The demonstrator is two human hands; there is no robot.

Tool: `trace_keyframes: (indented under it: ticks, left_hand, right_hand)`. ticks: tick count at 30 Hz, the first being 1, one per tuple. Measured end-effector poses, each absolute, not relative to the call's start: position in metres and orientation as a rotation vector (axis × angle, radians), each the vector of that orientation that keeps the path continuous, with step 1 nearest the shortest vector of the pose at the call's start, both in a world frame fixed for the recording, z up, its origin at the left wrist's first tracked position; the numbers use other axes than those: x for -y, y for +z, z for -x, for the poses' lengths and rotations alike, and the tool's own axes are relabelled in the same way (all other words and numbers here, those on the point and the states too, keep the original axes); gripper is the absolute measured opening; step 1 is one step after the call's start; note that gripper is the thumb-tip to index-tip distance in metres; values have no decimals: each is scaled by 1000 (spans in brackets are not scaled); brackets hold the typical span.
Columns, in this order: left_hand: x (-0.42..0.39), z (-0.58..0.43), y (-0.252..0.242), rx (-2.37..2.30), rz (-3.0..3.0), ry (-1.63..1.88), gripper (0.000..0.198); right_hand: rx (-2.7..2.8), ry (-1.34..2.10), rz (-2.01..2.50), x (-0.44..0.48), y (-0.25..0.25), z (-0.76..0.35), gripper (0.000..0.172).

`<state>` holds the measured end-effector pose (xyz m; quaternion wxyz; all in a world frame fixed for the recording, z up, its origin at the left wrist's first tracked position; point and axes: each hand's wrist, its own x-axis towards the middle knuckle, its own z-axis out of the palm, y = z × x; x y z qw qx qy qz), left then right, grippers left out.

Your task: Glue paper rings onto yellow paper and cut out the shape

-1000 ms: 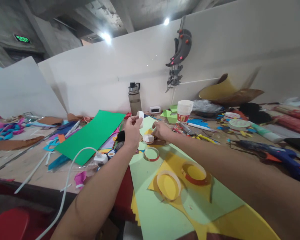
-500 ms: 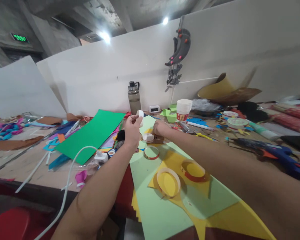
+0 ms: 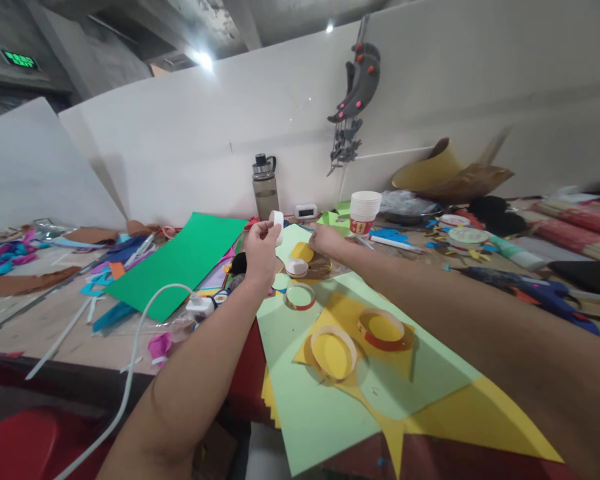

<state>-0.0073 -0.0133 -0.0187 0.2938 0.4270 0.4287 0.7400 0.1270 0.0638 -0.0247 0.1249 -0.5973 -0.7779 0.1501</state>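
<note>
My left hand [image 3: 261, 252] is raised over the table, fingers pinched on a small white tape roll [image 3: 279, 224]. My right hand [image 3: 324, 239] reaches further forward, its back to me and its fingers hidden. It hovers just past a yellow paper disc [image 3: 303, 251] and a white round cup bottom [image 3: 297, 268]. Three cut paper rings lie nearer to me: a small red-edged ring [image 3: 300, 297], a red ring [image 3: 381, 329] and a cream ring [image 3: 333, 351]. They rest on a light green sheet [image 3: 305, 407] and a yellow sheet [image 3: 430, 427].
A dark green sheet [image 3: 180, 263] lies at left. A water bottle [image 3: 266, 187] and a stack of paper cups [image 3: 365, 212] stand by the white wall. A blue glue gun [image 3: 530, 290] is at right, and a white cable [image 3: 130, 373] with a charger [image 3: 200, 307] is at left. Scraps lie all around.
My right hand has moved away from the white cup bottom, further forward. The yellow disc now shows. My left hand still holds the tape roll up. The view shifted slightly.
</note>
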Motion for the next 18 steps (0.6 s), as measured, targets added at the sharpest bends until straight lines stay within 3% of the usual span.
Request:
trace_keyframes:
  ticks: [8, 18]
  left_hand:
    - [18, 11, -8, -1116, -1105, 2086, 18]
    - [17, 11, -9, -1082, -1106, 2105, 20]
  right_hand:
    - [2158, 577, 1689, -58, 3, -145, 31]
    - [2489, 822, 1394, -6, -2, -107, 30]
